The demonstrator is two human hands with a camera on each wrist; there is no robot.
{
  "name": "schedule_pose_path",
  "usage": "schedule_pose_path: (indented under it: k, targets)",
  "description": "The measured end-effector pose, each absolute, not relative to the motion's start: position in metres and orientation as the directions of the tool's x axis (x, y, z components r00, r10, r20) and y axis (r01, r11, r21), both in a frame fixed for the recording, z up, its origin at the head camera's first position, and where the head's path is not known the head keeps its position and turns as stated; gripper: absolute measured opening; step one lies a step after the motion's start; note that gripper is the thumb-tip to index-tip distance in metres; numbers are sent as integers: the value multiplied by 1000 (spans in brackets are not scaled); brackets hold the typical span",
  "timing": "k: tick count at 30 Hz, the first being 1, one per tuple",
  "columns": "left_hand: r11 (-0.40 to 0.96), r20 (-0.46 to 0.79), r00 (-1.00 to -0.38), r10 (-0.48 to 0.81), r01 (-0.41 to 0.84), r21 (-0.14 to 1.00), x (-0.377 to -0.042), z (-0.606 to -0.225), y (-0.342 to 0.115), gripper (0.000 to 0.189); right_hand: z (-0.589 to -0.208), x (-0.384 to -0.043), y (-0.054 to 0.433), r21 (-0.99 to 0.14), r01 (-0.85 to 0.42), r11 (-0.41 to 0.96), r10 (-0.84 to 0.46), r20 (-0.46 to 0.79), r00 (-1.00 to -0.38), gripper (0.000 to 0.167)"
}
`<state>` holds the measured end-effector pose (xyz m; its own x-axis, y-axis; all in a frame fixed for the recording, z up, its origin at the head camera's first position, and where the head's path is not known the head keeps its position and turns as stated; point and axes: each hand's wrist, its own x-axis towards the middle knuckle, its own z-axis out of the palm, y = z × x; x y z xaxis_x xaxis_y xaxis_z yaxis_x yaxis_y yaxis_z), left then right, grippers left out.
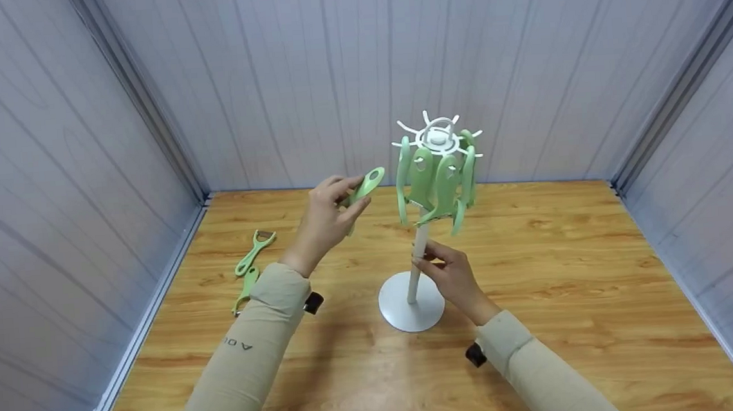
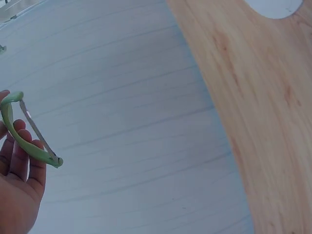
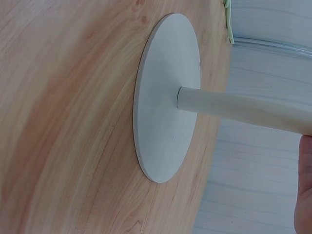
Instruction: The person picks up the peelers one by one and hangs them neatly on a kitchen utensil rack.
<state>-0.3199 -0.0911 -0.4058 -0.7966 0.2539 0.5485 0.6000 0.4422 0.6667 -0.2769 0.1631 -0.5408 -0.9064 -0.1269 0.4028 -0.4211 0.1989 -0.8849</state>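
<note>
Left of a white stand (image 1: 414,284) hung with green peelers (image 1: 446,186), a left hand (image 1: 330,213) is pinching another peeler (image 1: 373,179); the right hand (image 1: 454,274) is gripping the stand's pole (image 1: 421,234).

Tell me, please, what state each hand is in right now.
Left hand: closed, holding a green peeler.
Right hand: closed, gripping the white pole.

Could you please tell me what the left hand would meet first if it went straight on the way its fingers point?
The left hand, its held peeler leading, would probably meet the leftmost hanging peeler on the stand, though depth is unclear.
</note>
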Motion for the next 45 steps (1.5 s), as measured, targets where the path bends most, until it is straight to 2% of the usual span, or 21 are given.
schedule_pose_path:
  k: [8,16,31,36,45]
  targets:
    - [434,650,-726,226,672,600,-321,-394,-88,35,-541,-277,164,-877,-433,208,-119,416,-901,22]
    - [408,690,-695,203,700,585,-319,-382,-82,32,-542,-277,164,-867,-443,227,-124,425,-897,22]
    - [304,794,-593,132,787,537,-323,-358,-71,31,-538,-276,164,-890,-407,204,-128,388,-913,24]
    - [268,797,-593,115,791,550,-325,-353,-65,29,-537,-276,164,-890,-411,197,-124,393,-911,23]
    - [191,768,-639,38,759,622,-325,-349,-58,26,-538,-276,164,-881,-421,217,-140,398,-907,20]
